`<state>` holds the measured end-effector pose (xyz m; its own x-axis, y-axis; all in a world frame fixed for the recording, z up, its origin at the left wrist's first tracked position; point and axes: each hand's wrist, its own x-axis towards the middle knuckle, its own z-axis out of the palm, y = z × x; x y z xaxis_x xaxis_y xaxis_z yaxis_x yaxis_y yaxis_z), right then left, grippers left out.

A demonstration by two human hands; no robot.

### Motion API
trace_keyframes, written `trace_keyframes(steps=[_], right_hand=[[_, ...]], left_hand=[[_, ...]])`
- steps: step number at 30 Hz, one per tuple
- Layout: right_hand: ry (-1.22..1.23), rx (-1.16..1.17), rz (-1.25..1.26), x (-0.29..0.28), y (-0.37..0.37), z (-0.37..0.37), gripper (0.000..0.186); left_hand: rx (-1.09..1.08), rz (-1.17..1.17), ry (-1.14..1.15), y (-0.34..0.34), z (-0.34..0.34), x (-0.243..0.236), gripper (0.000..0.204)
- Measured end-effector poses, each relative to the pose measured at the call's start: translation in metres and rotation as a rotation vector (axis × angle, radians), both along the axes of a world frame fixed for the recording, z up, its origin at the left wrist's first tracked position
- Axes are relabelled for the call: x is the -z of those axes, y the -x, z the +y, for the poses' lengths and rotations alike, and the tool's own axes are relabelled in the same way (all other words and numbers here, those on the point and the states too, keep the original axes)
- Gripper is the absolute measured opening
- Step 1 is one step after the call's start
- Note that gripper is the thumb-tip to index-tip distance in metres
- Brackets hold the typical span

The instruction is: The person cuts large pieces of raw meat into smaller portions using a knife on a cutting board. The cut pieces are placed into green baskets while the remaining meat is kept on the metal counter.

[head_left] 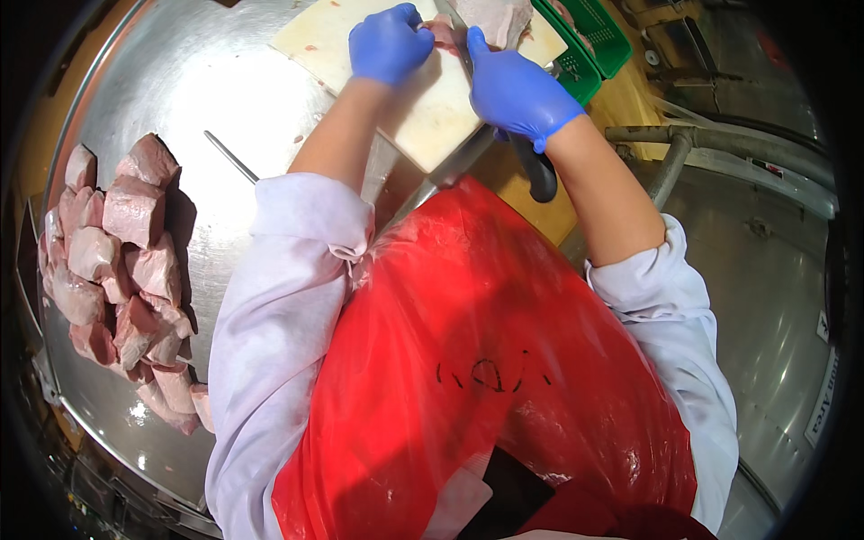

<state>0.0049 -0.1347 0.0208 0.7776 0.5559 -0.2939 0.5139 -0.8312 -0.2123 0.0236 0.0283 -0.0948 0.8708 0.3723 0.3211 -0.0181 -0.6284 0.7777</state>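
My left hand (387, 45), in a blue glove, is closed at the far side of the white cutting board (432, 117). Its curled fingers grip the edge of a small pink strip of meat (440, 34). In my blue-gloved right hand (522, 90) is a knife (541, 175), its black handle jutting out below the palm. The blade points away from me and lies against the meat, between the strip and a larger pale chunk of meat (498, 18). That chunk rests on the board, partly cut off by the upper edge of the picture.
Many cut meat chunks (133, 211) are heaped on the left of the steel table (216, 81). A thin metal rod (230, 156) lies beside my left sleeve. Beyond the board's right corner stands a green basket (607, 36). Metal pipes (675, 144) run at the right.
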Motion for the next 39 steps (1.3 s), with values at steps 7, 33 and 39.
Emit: trace_keyframes(steps=[7, 33, 39], right_hand=[[0.135, -0.213, -0.149, -0.008, 0.035, -0.047, 0.076], [-1.019, 0.476, 0.271, 0.131, -0.057, -0.300, 0.089], [-1.076, 0.475, 0.310, 0.152, -0.122, -0.366, 0.084]], left_hand=[[-0.006, 0.033, -0.034, 0.002, 0.001, -0.003, 0.016], [0.100, -0.010, 0.662, -0.112, -0.080, -0.162, 0.043], [0.062, -0.066, -0.001, -0.121, -0.069, -0.160, 0.054]])
